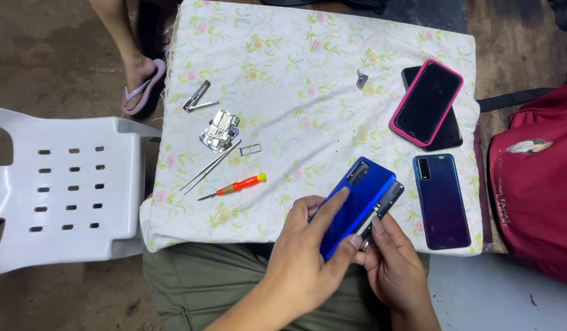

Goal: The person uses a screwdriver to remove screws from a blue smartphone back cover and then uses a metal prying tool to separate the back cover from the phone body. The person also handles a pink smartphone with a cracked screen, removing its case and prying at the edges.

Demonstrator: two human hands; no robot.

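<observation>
Left hand grips the glossy blue phone back cover, long axis running up-right; right hand pinches, apparently, the dark phone body beneath its lower edge.

blue phone: its near end is covered by the left hand, its underside by the right hand
black phone: mostly under the pink-cased phone
bench: fully draped by the flowered cloth
red bag: cut off at the right edge
small metal part: too small to tell
foot in sandal: leg cut off at the far edge
white chair: cut off at the left edge
</observation>
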